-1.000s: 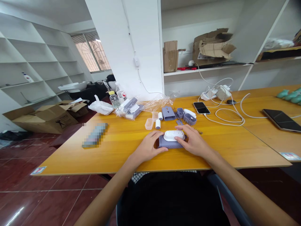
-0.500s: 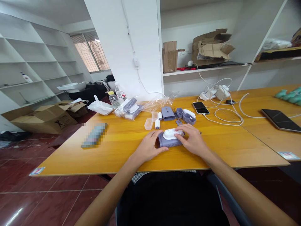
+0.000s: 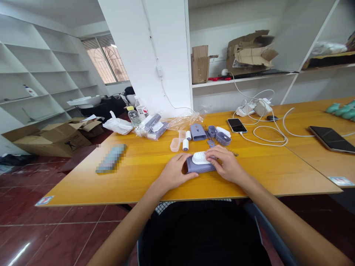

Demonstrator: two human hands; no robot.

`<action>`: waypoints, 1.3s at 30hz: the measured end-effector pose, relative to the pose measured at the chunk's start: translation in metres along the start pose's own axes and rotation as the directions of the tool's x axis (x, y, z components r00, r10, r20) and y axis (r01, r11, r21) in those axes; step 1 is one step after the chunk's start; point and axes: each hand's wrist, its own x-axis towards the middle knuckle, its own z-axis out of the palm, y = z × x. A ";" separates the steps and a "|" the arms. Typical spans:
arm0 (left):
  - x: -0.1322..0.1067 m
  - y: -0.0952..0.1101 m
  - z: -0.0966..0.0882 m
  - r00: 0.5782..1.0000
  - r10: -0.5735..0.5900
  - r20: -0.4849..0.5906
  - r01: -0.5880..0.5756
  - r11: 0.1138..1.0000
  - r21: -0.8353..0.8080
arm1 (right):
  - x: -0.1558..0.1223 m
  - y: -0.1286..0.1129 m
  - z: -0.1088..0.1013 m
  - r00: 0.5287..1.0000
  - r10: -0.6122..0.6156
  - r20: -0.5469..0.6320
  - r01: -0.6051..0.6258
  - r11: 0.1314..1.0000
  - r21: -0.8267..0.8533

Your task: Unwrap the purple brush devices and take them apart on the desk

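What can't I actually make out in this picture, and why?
All in the head view:
- Right ends of the purple case and white brush: hidden by the right hand.
- Long item at left: blurred into blocks.
- Green objects: cut off by the picture's right edge.
- Left corner sticker: print too small to read.

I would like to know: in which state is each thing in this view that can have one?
left hand: gripping the purple case
right hand: pinching the white brush
white brush: bristles up, on the case
purple case: lying flat
translucent cups: open-topped
yellow-capped bottle: upright, closed
smaller phone: plugged in, screen dark
larger device: screen dark
floor carton: flaps open
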 end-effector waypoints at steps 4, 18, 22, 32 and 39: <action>0.001 0.002 0.002 1.000 -0.015 -0.009 0.015 1.000 0.012 | 0.000 0.000 0.000 1.000 -0.006 -0.009 0.006 1.000 -0.028; 0.000 0.001 -0.003 0.999 0.042 -0.033 -0.044 0.998 -0.040 | -0.001 0.002 0.004 0.990 0.123 -0.066 -0.128 0.990 -0.067; 0.000 0.003 -0.003 0.998 0.027 -0.050 -0.029 0.999 -0.045 | -0.002 0.004 0.005 0.959 0.254 -0.128 -0.270 0.954 -0.127; 0.000 0.002 -0.002 0.999 -0.015 -0.037 0.015 1.000 -0.018 | -0.002 0.006 0.001 0.948 0.277 -0.158 -0.301 0.941 -0.153; -0.001 0.002 0.000 0.997 -0.072 -0.024 0.072 0.997 0.014 | -0.004 0.001 0.004 0.967 0.248 -0.065 -0.255 0.954 -0.159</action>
